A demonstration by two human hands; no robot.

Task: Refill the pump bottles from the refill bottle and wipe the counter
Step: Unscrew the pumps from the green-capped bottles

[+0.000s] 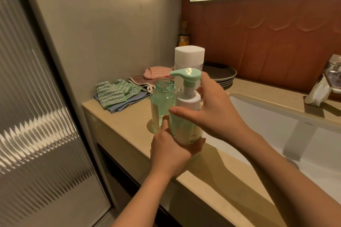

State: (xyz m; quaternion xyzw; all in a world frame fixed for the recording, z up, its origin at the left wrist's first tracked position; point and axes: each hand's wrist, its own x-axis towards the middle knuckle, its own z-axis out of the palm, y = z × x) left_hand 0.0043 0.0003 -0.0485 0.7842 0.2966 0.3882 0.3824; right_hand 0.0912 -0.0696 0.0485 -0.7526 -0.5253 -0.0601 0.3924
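We're at a beige stone counter (129, 116) under a lit mirror, rust-brown tile behind, a white basin (267, 121) sunk in on the right.

Start at the fingers. The right thumb (177, 110) lies across the front of the bottle while the other fingers curl round behind its white collar (188, 100), so the right hand (215, 114) is clasped on the top. Below, the left fingers (198, 143) cup the base and the left hand (171, 151) grips it firmly. Between them is the clear pump bottle of mint-green liquid (184, 129), held upright just above the counter's front edge, its mint pump head (186, 74) pointing left.

We read this as the collar being twisted on or off; which way, we can't tell.

Just behind stands an uncapped clear green bottle with a threaded neck (163, 101), touching or nearly touching the held one. Behind that is a tall clear bottle with a square white cap (189, 55), likely the refill. Folded striped cloths (112, 96) wait at the wall.

The risks: a knuckle or the swinging pump head could knock the open bottle and spill it over the counter. A wet grip on smooth plastic could slip mid-twist, this close to the edge. A cross-threaded collar would leak at the first pump.
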